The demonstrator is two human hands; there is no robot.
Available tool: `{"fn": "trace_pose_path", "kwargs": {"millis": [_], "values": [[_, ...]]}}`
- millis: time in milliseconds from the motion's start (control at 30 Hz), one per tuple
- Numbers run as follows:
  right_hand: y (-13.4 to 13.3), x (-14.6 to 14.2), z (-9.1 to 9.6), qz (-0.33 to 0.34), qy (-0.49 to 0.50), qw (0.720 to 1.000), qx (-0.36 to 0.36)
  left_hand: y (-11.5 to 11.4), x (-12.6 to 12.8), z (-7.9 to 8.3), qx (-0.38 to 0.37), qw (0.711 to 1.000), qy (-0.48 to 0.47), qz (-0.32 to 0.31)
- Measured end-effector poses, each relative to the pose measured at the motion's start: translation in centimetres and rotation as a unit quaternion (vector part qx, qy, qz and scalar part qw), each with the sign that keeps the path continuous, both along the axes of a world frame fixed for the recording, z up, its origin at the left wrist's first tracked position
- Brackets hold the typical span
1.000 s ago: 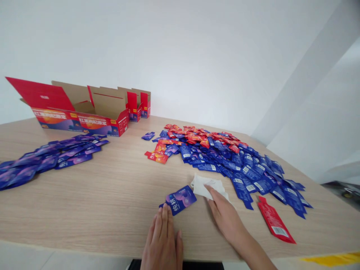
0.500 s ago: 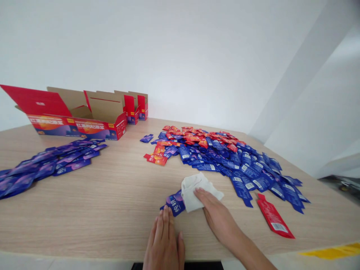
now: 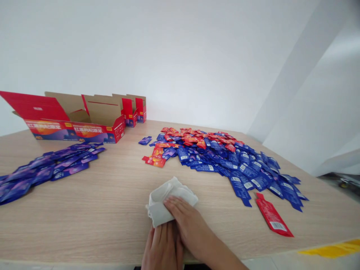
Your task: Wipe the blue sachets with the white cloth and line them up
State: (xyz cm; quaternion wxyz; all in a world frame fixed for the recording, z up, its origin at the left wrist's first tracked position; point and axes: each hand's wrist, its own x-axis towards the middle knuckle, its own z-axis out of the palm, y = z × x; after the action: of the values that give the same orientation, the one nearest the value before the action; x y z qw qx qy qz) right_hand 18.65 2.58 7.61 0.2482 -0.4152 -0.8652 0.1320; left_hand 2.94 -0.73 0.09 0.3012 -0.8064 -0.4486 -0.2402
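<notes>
R hand holds cloth — L hand partly under, grip unclear; pouches, boxes beyond.

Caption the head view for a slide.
Right hand on white cloth, left hand at its edge, blue and red pouches heaped beyond.

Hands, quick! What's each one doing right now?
Left hand: open, palm down, fingertips hidden by the white cloth.
Right hand: on top of the cloth; can't tell whether it grips.

1 pale wood-grain table stands before a white wall.
</notes>
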Motion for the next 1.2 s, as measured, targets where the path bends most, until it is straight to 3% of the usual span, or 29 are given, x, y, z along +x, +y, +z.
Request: {"fn": "trace_pose_path", "kwargs": {"millis": [67, 200, 333, 400, 467, 600, 667, 767, 867, 1000, 1100, 1200], "values": [[0.6, 1.9, -0.8, -0.029, -0.012, 0.999, 0.009, 0.0, 0.1, 0.1, 0.018, 1.000, -0.003, 0.007], [1.8, 8.8, -2.0, -0.132, -0.024, 0.991, 0.016, 0.0, 0.4, 0.3, 0.023, 0.999, -0.017, 0.027], [2.2, 13.0, -1.6, -0.215, -0.038, 0.976, 0.002, -0.2, 0.8, 0.3, 0.019, 0.999, -0.024, 0.027], [1.8, 12.1, -0.8, -0.231, -0.037, 0.972, 0.001, -0.2, 1.0, 0.3, 0.018, 0.999, -0.029, 0.029], [1.0, 9.2, 0.1, -0.209, -0.024, 0.978, -0.002, -0.3, 1.0, 0.3, 0.023, 0.999, -0.033, 0.032], [-0.5, 2.0, 0.9, -0.054, 0.003, 0.998, -0.013, -0.3, 0.5, 0.3, 0.004, 1.000, -0.007, 0.006], [-0.5, 0.5, 0.3, -0.003, -0.017, 1.000, -0.007, -0.2, 0.2, 0.2, -0.013, 1.000, 0.006, -0.002], [0.6, 2.5, -1.4, -0.016, -0.026, 0.999, 0.008, -0.2, 0.1, 0.0, -0.001, 1.000, -0.007, 0.017], [2.2, 7.6, -2.7, -0.106, -0.004, 0.994, 0.014, -0.3, 0.4, 0.0, 0.011, 0.999, -0.024, 0.028], [3.6, 12.2, -2.1, -0.185, -0.002, 0.983, 0.005, -0.3, 0.9, -0.1, 0.007, 0.999, -0.038, 0.022], [2.7, 10.1, -0.5, -0.188, 0.011, 0.982, 0.005, -0.2, 1.0, -0.2, 0.007, 0.999, -0.036, 0.025], [0.5, 4.7, 0.7, -0.111, 0.030, 0.993, 0.007, -0.2, 0.9, 0.1, 0.006, 1.000, -0.023, 0.018]]}}
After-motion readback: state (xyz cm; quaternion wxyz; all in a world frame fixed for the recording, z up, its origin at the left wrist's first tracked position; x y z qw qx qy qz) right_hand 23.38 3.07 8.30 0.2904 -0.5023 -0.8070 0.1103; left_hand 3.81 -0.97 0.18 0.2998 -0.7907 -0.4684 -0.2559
